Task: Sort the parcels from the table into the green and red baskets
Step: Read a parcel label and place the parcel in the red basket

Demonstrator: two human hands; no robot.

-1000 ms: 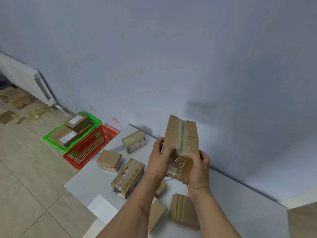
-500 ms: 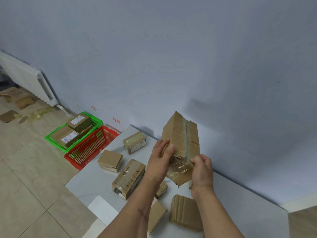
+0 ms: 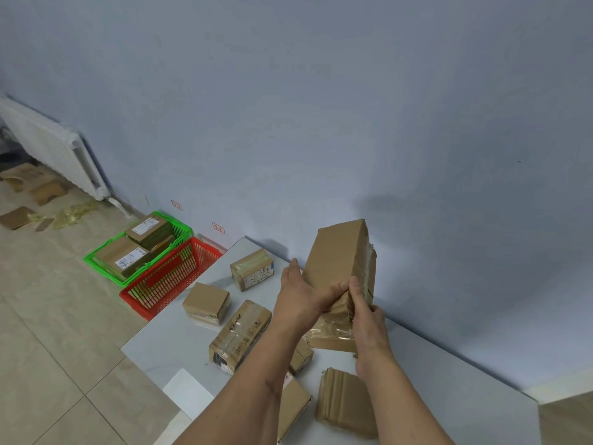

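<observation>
Head view. Both hands hold one tall parcel (image 3: 340, 268) upright above the table (image 3: 167, 345), near the wall (image 3: 321, 107). Left hand (image 3: 301, 303): palm against the parcel's left face, fingers together and pointing up along it, thumb hooked across the front to the near corner. Right hand (image 3: 365, 319): fingers curled round the parcel's near right edge, pinching it low down, just beside the left thumb. Clear tape runs down the parcel's right side and wraps its bottom end; the bottom looks crumpled. Five more parcels lie on the table: a labelled one (image 3: 252, 269) towards the far corner, a plain one (image 3: 207, 303) nearer the left edge, a long taped one (image 3: 239, 335) just left of the left forearm, a flat one (image 3: 293, 403) partly under that forearm, and a ribbed one (image 3: 346, 403) below the right wrist. A small one (image 3: 301, 356) shows between the forearms; cannot tell how it sits. On the floor (image 3: 48, 316) left of the table, red basket (image 3: 192, 252) touching the table corner, contents hard to tell through the mesh. Green basket (image 3: 179, 224) beside it, farther left, holding two labelled boxes (image 3: 128, 255). Radiator (image 3: 48, 146) on the wall far left, cardboard scraps (image 3: 19, 216) below it.
</observation>
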